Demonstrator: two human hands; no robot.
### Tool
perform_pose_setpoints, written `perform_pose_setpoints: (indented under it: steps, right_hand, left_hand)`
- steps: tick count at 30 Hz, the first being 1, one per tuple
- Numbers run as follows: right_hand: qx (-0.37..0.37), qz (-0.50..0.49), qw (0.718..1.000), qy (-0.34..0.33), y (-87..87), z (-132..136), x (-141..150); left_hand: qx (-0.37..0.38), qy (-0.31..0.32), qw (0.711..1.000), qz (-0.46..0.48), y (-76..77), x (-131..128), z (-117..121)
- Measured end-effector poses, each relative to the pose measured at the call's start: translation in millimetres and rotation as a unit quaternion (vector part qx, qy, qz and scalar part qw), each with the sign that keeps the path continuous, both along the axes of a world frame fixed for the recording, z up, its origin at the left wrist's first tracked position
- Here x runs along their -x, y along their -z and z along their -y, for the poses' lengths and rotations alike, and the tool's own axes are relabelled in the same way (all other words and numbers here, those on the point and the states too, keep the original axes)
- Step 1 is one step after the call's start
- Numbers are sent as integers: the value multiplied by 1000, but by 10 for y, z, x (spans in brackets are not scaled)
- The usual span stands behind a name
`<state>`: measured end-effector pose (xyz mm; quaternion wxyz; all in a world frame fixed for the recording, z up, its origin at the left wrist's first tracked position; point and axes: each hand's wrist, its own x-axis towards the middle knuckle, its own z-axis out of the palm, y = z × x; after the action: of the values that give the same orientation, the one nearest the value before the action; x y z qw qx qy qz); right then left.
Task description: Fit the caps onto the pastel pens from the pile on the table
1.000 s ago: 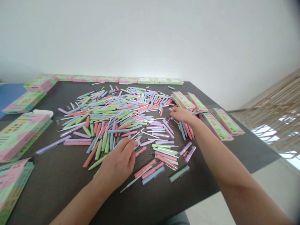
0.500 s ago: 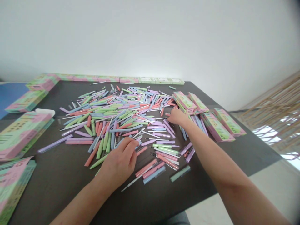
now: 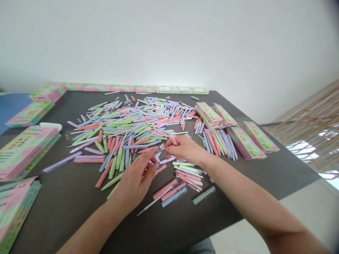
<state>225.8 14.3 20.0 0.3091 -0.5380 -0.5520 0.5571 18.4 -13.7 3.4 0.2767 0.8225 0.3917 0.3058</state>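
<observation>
My right hand (image 3: 182, 150) is over the middle of the dark table, its fingers pinched round a small pink pen part (image 3: 173, 140) that pokes out above them. Close by on the left, my left hand (image 3: 140, 173) has its thumb and fingers curled together; what lies between them is too small to make out. Both sets of fingertips nearly meet above a big spread of pastel pen parts (image 3: 122, 123) in green, blue, pink and purple. Below the hands lie pink barrels (image 3: 169, 192), a blue barrel (image 3: 174, 197) and a thin white refill (image 3: 152, 204).
Printed pen boxes (image 3: 209, 113) stand right of the pile, with a neat row of pens (image 3: 218, 141) in front. Larger boxes (image 3: 26, 148) lie at the left edge, and more boxes (image 3: 122, 88) line the back against the wall. A pale green cap (image 3: 203, 195) lies near the front.
My right hand has come back from beside the boxes to the middle with the pink part, uncovering the row of pens. The left hand stays in place, its fingers slightly looser.
</observation>
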Motion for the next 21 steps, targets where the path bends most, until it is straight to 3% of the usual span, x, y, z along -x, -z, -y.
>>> perform_pose_setpoints:
  steps: [4, 7, 9, 10, 11, 12, 15, 21]
  right_hand:
    - [53, -101, 992, -49, -1, 223, 276]
    - [52, -92, 991, -77, -50, 194, 249]
    - [-2, 25, 998, -59, -83, 39, 102]
    - [-58, 136, 989, -2, -96, -76, -3]
    - [-112, 270, 954, 59, -103, -208, -122]
    - [-147, 399, 897, 121, -104, -348, -247]
    - [-124, 491, 848, 157, -65, -734, -563]
    - [-61, 564, 820, 80, 68, -1029, -647]
  left_hand:
    - [-39, 10, 999, -8, 4, -6, -13]
    - [-94, -10, 995, 6, 0, 3, -22]
    - [-108, -26, 994, 6, -6, 16, -24]
    - [-112, -36, 993, 1, -10, 22, -24]
    - [-115, -46, 992, -6, -15, 27, -24]
    - [-121, -54, 991, -12, -19, 30, -23]
    - [-147, -58, 987, -13, -33, 27, -25]
    - [-170, -52, 984, -19, -67, 15, -23]
